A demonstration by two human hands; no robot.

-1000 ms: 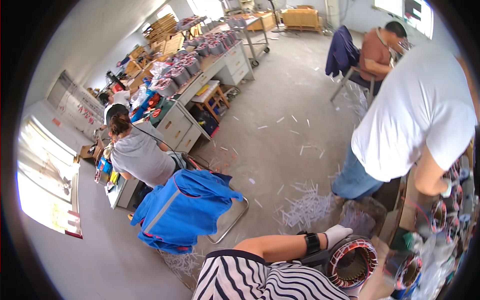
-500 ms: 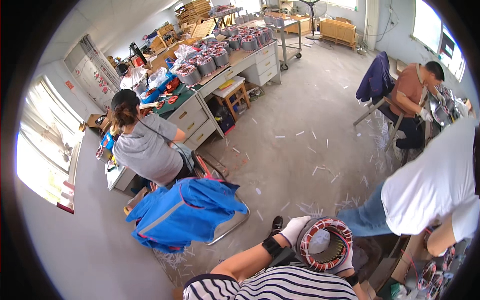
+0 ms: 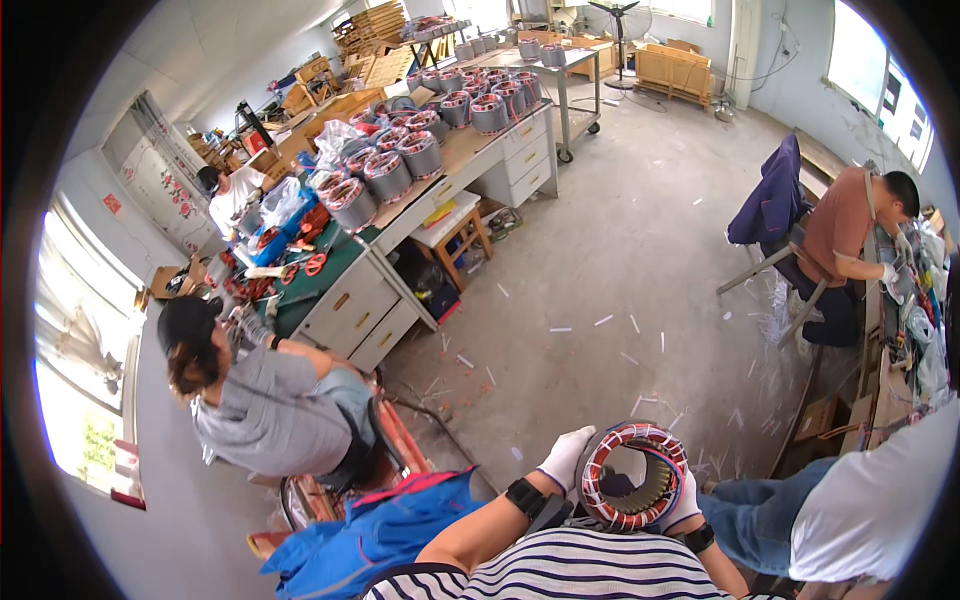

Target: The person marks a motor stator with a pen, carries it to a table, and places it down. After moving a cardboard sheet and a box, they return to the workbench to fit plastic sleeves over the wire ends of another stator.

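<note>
Close in front of my striped shirt I hold a motor stator (image 3: 655,488), a grey metal ring with red and white laced windings round its rim and slots along its inner wall. My left hand (image 3: 566,459), in a white glove, grips its left side. The gloved right hand (image 3: 684,506) holds it from the lower right, its fingers partly hidden behind the ring. Its open end faces up toward me, and the floor shows through the bore.
A blue jacket (image 3: 390,540) hangs at lower left beside a seated person in grey (image 3: 290,420). Beyond, a long workbench (image 3: 350,310) carries several stators (image 3: 418,153). At right are a person in white (image 3: 860,500) and a seated person in brown (image 3: 838,230). Paper strips litter the floor (image 3: 560,270).
My viewpoint has shifted forward, so the workbench and the seated people appear nearer. The blue jacket and the person in white have slid lower in view. Both hands still hold the stator.
</note>
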